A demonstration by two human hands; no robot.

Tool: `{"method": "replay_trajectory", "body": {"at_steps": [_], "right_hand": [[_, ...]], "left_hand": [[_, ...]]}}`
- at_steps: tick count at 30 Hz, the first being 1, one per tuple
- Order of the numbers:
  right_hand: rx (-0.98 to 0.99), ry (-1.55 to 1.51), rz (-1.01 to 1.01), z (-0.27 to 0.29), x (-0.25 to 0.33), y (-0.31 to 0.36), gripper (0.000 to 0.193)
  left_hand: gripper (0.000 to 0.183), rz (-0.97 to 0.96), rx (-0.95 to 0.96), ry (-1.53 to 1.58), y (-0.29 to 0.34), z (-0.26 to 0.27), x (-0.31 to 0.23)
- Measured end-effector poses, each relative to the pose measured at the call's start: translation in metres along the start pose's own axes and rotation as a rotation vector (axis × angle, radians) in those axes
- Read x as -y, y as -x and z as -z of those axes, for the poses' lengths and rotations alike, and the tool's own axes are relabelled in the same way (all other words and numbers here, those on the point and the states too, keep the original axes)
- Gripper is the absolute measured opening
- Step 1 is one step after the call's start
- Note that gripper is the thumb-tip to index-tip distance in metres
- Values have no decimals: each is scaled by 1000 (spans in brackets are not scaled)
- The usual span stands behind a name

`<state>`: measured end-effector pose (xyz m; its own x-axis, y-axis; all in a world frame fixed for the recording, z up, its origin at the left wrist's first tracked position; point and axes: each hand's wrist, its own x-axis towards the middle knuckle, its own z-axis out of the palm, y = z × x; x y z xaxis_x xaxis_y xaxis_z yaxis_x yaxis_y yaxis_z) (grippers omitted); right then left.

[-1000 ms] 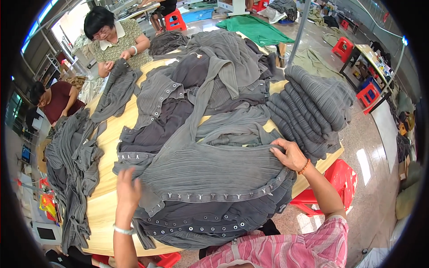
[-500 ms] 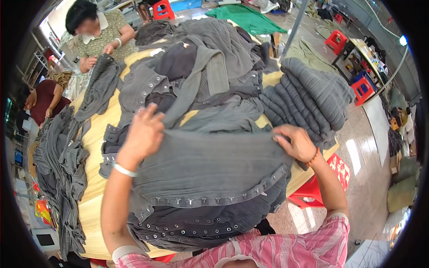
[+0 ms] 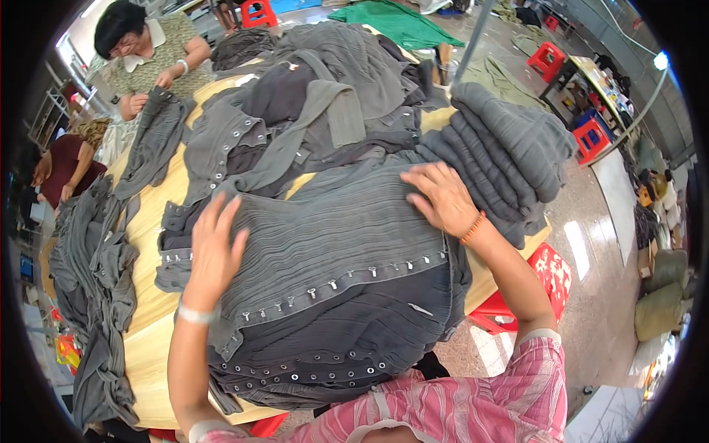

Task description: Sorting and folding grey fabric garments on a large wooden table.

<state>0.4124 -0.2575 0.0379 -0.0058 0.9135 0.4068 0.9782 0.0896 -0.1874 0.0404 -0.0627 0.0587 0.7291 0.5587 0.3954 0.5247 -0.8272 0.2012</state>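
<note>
Pleated garment [image 3: 340, 221]: grey, spread over dark cloth [image 3: 354, 317] near the table's close edge; take it as the clock's centre, with twelve away from the wearer.
Left hand [image 3: 214, 247]: at nine, fingers fanned, gripping nothing; whether the palm presses the cloth, I cannot tell.
Right hand [image 3: 444, 198]: at two, unclenched over the upper corner, no fold visibly pinched; firm contact is unclear.
Pleats: probably best smoothed with flat palms along their run, since dragging across would likely bunch or overstretch them.
Hook strip [image 3: 332, 286]: curves from seven to four; keeping it straight and its metal hooks off the ribbing should prevent snags.
Eyelet rows [image 3: 317, 376]: below at six; edges there probably need separating so layers do not shift together.
Tabletop [image 3: 159, 325]: pale wood, bare in patches; loose garments [image 3: 92, 258] at nine, a crumpled heap [image 3: 354, 66] at twelve.
Folded stack [image 3: 509, 155]: at two, beside the right hand, slightly leaning; a wide elbow could nudge it.
Room: one co-worker [image 3: 148, 66] handles grey cloth [image 3: 151, 140] around ten; a red stool [image 3: 550, 273] stands past three, a green sheet [image 3: 399, 22] on the floor towards one.
</note>
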Motion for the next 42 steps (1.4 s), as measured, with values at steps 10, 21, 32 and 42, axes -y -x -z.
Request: {"method": "replay_trajectory", "body": {"at_steps": [10,21,32,42], "right_hand": [[159,-110,-7,17,55,95,43],[136,-152,-54,7,61,74,28],[-133,-163,-109,16,42,56,34],[-67,-198,-96,13,36,20,28]], "left_hand": [[52,425,37,-2,214,42,-50],[18,434,-88,107,204,39,-33],[14,286,-328,-159,168,75,35],[18,337,-343,-85,144,64,79]]}}
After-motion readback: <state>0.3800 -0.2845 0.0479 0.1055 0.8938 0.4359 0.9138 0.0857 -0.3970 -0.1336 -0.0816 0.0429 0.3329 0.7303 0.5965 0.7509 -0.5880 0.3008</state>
